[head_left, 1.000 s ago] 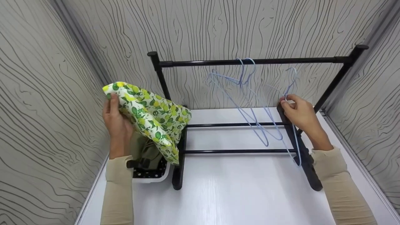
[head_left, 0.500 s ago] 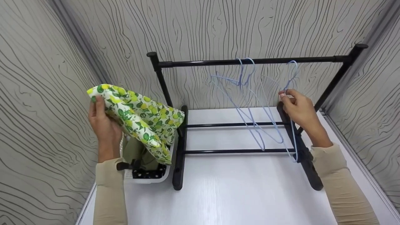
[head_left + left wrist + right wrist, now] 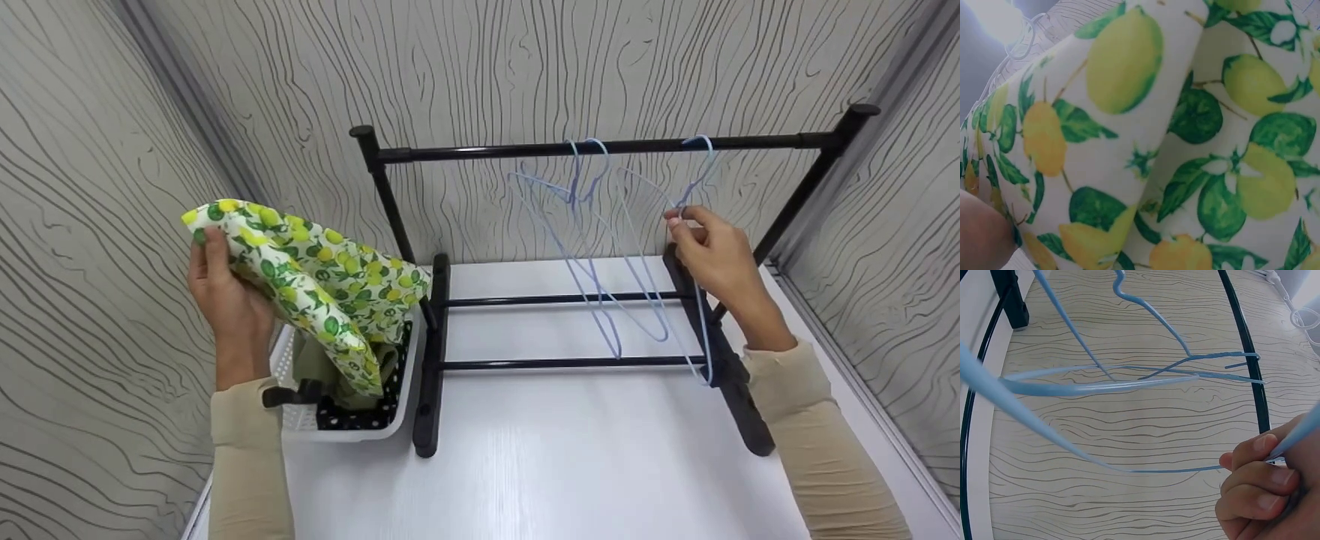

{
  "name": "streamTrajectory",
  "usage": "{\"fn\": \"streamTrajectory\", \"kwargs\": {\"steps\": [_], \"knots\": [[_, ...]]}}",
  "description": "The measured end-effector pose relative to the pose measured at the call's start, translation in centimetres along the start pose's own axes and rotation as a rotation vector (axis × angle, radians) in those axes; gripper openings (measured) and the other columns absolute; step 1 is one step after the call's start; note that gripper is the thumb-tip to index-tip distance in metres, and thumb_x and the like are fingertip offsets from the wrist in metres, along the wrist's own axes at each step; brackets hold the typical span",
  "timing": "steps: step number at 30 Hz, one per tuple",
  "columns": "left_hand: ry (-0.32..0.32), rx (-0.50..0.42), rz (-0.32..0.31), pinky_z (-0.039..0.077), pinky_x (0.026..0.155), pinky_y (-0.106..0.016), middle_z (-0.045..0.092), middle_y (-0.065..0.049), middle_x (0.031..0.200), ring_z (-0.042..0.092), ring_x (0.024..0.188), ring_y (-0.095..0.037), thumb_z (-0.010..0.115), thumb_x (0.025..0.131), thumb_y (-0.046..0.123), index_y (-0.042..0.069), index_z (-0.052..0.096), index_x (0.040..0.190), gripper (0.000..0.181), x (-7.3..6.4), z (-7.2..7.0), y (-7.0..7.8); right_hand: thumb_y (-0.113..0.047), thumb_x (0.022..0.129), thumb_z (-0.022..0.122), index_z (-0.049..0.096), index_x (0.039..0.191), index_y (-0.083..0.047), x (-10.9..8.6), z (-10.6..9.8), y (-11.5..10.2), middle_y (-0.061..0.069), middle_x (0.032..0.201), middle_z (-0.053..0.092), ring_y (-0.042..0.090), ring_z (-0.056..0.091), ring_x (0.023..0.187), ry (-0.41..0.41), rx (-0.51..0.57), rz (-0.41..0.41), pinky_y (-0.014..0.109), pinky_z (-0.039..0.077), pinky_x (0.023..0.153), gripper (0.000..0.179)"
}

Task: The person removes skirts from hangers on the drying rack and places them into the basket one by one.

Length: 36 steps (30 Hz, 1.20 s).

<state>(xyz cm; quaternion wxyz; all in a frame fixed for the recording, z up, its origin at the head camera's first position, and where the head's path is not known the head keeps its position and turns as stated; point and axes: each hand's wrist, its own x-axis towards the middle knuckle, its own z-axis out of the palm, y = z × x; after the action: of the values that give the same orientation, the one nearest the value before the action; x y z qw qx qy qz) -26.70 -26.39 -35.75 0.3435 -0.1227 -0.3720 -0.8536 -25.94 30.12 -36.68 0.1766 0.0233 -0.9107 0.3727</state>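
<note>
In the head view my left hand holds a lemon-print cloth by its upper left edge, thumb in front. The cloth hangs folded over a white basket, and its print takes up most of the left wrist view. My right hand pinches a light blue wire hanger at the neck, just under the hook. That hook overlaps the black top rail. In the right wrist view the fingers are curled around the wire. Two more blue hangers hang from the rail to the left.
The black rack has two low crossbars and side feet standing on a white table. Olive green fabric and black dotted fabric lie in the basket. Wood-grain panels enclose the back and sides.
My right hand has raised the hanger, bringing its hook from below the rail up to it. My left hand has moved left with the cloth, uncovering more of the basket.
</note>
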Motion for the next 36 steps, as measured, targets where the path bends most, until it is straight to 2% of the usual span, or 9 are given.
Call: {"fn": "streamTrajectory", "kwargs": {"steps": [6,16,21,25,28,30,33,35,36], "knots": [[-0.002,-0.025,0.005,0.063,0.076,-0.031,0.068,-0.016,0.105,0.072,0.089,-0.024,0.061,0.11,0.019,-0.005,0.065,0.128,0.031,0.4,0.1,0.6,-0.043,0.113,0.047,0.066,0.141,-0.008,0.5,0.2,-0.3,0.009,0.093,0.072,0.007,0.055,0.069,0.0,0.027,-0.009,0.023,0.043,0.056,0.049],[0.038,-0.014,0.047,0.062,0.075,-0.031,0.069,-0.017,0.104,0.072,0.089,-0.025,0.061,0.109,0.017,-0.006,0.066,0.125,0.028,1.6,0.1,1.6,-0.04,0.113,0.048,0.064,0.142,-0.009,1.2,0.5,-0.3,0.005,0.085,0.067,0.007,0.053,0.066,-0.014,0.03,-0.027,0.024,0.042,0.056,0.046],[0.044,0.052,0.071,0.063,0.075,-0.031,0.07,-0.018,0.106,0.072,0.089,-0.026,0.062,0.109,0.017,-0.005,0.068,0.126,0.028,1.9,0.2,1.7,-0.04,0.114,0.047,0.062,0.144,-0.008,1.7,0.8,0.0,0.001,0.078,0.062,0.008,0.052,0.065,-0.027,0.017,-0.018,0.026,0.041,0.055,0.046],[0.042,0.193,0.065,0.062,0.075,-0.03,0.07,-0.016,0.105,0.072,0.089,-0.024,0.065,0.108,0.021,-0.003,0.069,0.128,0.032,1.4,-0.3,0.9,-0.042,0.114,0.046,0.059,0.146,-0.008,1.7,1.1,0.3,-0.002,0.078,0.062,0.009,0.052,0.065,-0.048,0.012,-0.026,0.027,0.041,0.057,0.049],[0.042,0.356,0.047,0.06,0.07,-0.026,0.067,-0.01,0.097,0.069,0.084,-0.019,0.066,0.107,0.026,0.003,0.072,0.122,0.029,0.8,-1.1,-0.2,-0.043,0.114,0.046,0.056,0.149,-0.008,1.7,1.3,0.5,-0.004,0.075,0.06,0.009,0.049,0.061,-0.071,0.009,-0.041,0.027,0.039,0.056,0.05],[0.036,0.452,0.035,0.053,0.065,-0.022,0.059,-0.005,0.088,0.062,0.076,-0.015,0.066,0.107,0.028,0.006,0.071,0.111,0.024,0.4,-1.6,-0.9,-0.042,0.114,0.047,0.052,0.152,-0.01,1.8,1.5,0.6,-0.004,0.071,0.056,0.008,0.045,0.058,-0.089,0.005,-0.044,0.028,0.037,0.053,0.051],[0.041,0.562,0.01,0.044,0.061,-0.021,0.051,0.0,0.082,0.05,0.072,-0.013,0.069,0.105,0.029,0.01,0.067,0.103,0.019,-0.2,-2.2,-2.0,-0.04,0.114,0.047,0.045,0.158,-0.01,1.8,1.7,0.7,-0.004,0.068,0.052,0.007,0.041,0.055,-0.118,0.008,-0.042,0.028,0.035,0.052,0.053],[0.043,0.61,-0.005,0.041,0.061,-0.021,0.05,0.001,0.082,0.046,0.072,-0.013,0.071,0.104,0.025,0.011,0.068,0.105,0.014,-0.6,-2.4,-2.6,-0.039,0.115,0.046,0.042,0.161,-0.009,1.8,1.8,0.9,-0.003,0.068,0.053,0.007,0.041,0.056,-0.128,0.009,-0.039,0.027,0.036,0.052,0.055],[0.042,0.627,-0.014,0.044,0.063,-0.02,0.054,0.002,0.085,0.05,0.076,-0.012,0.072,0.104,0.023,0.011,0.07,0.11,0.013,-0.7,-2.6,-2.9,-0.038,0.115,0.046,0.04,0.162,-0.008,1.8,1.9,0.9,-0.003,0.069,0.054,0.007,0.041,0.056,-0.132,0.009,-0.039,0.027,0.036,0.052,0.056]]}}
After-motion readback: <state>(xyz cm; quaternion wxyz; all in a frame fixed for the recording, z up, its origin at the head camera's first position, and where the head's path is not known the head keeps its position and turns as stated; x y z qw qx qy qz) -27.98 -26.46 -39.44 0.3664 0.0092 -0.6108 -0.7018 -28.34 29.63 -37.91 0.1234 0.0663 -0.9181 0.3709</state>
